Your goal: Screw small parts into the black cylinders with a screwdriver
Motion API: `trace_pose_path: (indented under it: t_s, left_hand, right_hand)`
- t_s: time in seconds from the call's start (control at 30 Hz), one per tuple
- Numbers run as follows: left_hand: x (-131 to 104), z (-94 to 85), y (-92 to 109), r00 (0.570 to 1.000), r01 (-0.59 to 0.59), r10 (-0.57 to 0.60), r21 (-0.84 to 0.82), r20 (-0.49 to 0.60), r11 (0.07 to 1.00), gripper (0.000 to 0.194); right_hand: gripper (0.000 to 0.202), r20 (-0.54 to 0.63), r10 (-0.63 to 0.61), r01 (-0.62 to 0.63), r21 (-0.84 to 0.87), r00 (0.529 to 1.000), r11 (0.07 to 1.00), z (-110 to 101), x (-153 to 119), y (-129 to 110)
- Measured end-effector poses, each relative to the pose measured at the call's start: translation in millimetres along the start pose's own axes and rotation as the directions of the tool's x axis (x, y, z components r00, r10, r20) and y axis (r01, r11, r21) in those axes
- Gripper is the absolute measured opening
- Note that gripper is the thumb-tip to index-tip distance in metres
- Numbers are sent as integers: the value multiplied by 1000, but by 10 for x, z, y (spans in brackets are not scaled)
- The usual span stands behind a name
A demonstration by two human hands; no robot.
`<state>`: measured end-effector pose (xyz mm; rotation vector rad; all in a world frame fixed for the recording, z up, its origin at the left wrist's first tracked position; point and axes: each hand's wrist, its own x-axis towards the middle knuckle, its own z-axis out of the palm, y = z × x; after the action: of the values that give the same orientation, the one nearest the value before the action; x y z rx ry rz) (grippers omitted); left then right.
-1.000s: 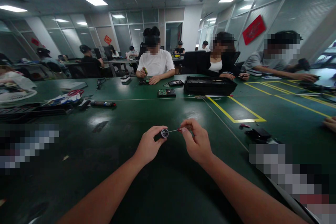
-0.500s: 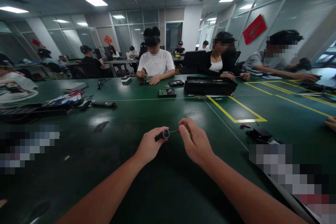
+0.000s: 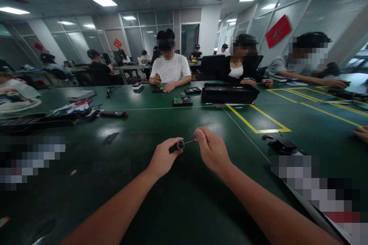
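My left hand [image 3: 164,157] is closed round a small dark cylindrical part [image 3: 180,145], whose round, light-rimmed end faces me. To its right, my right hand [image 3: 212,146] pinches a thin screwdriver [image 3: 190,142] by its red handle. The metal shaft points left, with its tip at or very near the rim of the part; contact is too small to tell. Both hands are held above the green table [image 3: 126,183]. The rest of the part is hidden by my left fingers.
A long black tray [image 3: 230,93] and a circuit board [image 3: 183,101] lie ahead. Tools and red scissors [image 3: 83,102] are at the left, a black device [image 3: 284,146] at the right. People sit across the table, one in a white shirt [image 3: 172,67].
My right hand has shifted slightly, its fingers now more curled over the screwdriver handle, and the shaft slopes a little more. My left hand still holds the part in nearly the same place.
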<state>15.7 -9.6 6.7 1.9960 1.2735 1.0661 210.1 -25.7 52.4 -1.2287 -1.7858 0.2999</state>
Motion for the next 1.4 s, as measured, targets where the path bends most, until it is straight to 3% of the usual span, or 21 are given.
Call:
trace_pose_path:
  t_s: [0.27,0.4,0.53,0.67,0.87,1.03,1.23,1.4]
  left_hand:
    - [24,-8,-28,997,37,-38,-13,-61,999,41]
    - [10,3,2,999,20,-20,2,-32,1000,38]
    - [-6,33,19,1000,-2,2,-8,19,1000,38]
    - [4,30,-3,1000,-13,13,-24,-2,1000,39]
    - [8,35,-16,1000,-20,20,-42,3,999,36]
    - [3,50,-18,1000,-25,25,-43,11,999,38]
    - [13,9,-10,998,40,-40,-14,-45,999,40]
    - [4,-16,58,1000,-4,3,-10,-22,1000,41]
  right_hand:
    - [16,-22,-36,39,157,999,987,-18,-62,61]
    - [19,24,-52,49,116,998,992,-20,-65,30]
    - [26,-5,-39,39,53,999,998,-17,-88,-31]
    - [25,2,-88,88,41,996,995,-30,-98,-31]
    - [21,106,-172,171,11,979,985,-30,-100,-37]
    - [24,33,-151,151,14,988,989,-18,-101,-75]
    - [18,-35,-38,42,106,999,993,-11,-90,1]
    - [28,-68,229,-183,407,971,895,56,-36,139]
